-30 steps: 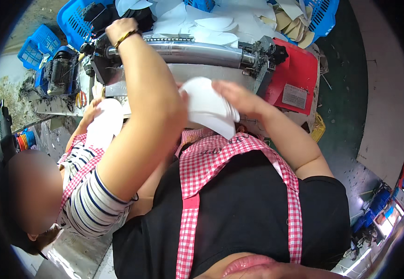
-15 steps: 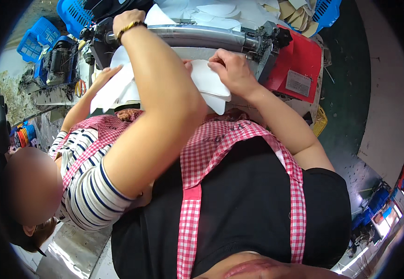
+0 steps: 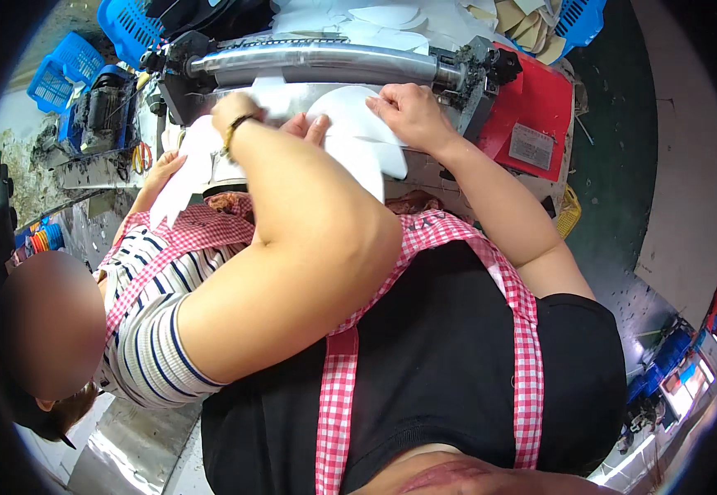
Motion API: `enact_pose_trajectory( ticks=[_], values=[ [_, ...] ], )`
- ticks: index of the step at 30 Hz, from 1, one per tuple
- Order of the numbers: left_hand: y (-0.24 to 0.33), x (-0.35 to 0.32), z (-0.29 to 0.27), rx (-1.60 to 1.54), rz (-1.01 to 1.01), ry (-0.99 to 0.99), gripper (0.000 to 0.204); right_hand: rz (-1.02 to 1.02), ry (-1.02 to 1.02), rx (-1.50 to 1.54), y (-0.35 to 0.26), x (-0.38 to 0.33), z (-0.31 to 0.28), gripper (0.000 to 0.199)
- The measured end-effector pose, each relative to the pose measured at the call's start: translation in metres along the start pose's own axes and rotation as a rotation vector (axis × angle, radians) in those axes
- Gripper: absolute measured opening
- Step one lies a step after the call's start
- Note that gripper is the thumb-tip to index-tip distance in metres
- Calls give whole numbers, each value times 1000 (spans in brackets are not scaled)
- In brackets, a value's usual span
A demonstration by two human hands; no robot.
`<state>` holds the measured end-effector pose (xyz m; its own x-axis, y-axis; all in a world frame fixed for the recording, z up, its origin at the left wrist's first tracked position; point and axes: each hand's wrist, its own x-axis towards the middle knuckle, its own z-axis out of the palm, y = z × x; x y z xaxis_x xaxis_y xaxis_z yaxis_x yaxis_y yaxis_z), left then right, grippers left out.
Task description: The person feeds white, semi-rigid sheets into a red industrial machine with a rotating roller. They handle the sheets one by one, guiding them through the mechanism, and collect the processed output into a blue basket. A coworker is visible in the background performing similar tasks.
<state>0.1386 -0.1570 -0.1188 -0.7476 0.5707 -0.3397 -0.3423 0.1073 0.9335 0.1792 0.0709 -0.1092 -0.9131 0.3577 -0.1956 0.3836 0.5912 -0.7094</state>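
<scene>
- The left hand [image 3: 239, 111] reaches forward with the forearm crossing the middle of the view, a bracelet [image 3: 235, 130] at the wrist; it rests palm-down on the white sheet [image 3: 350, 124] just below the roller [image 3: 317, 59]. Its fingers are hidden behind the wrist, so I cannot tell whether it grips or only presses.
- The right hand [image 3: 412, 115] comes in from the right, fingers curled over the sheet's upper right edge and pinching it against the machine bed.
- The sheet lies in front of the roller, between the two hands, with its lower part hanging over the machine's front edge toward the apron [image 3: 449, 247].
- It is plain white, thin and limp, with a curved outline, and looks like soft foam or fabric.
- The roller is a long, shiny metal cylinder set in a dark frame; a red panel [image 3: 540, 115] stands at its right end.
- More white cut pieces [image 3: 391, 16] are stacked behind the roller.
- To the left a co-worker's hand [image 3: 160, 169] touches another white piece [image 3: 181, 177]; that person wears a striped sleeve [image 3: 148, 330].
- Blue baskets [image 3: 70, 66] sit at the far left.
</scene>
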Motion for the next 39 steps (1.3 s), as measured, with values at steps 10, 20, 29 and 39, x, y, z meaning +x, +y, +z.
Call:
enact_pose_trajectory(
  ticks=[10, 20, 29, 39],
  values=[
    [-16, 138, -22, 1188, 214, 118, 40, -178, 77, -564, 20, 130, -14, 23],
    [46, -37, -12, 486, 156, -31, 33, -811, 249, -487, 6, 0, 13, 4],
    [32, -24, 5, 597, 178, 58, 33, -541, 167, -457, -8, 106, -8, 21],
    [46, -21, -2, 537, 114, 11, 24, -959, 262, -596, -22, 23, 4, 5]
  ],
)
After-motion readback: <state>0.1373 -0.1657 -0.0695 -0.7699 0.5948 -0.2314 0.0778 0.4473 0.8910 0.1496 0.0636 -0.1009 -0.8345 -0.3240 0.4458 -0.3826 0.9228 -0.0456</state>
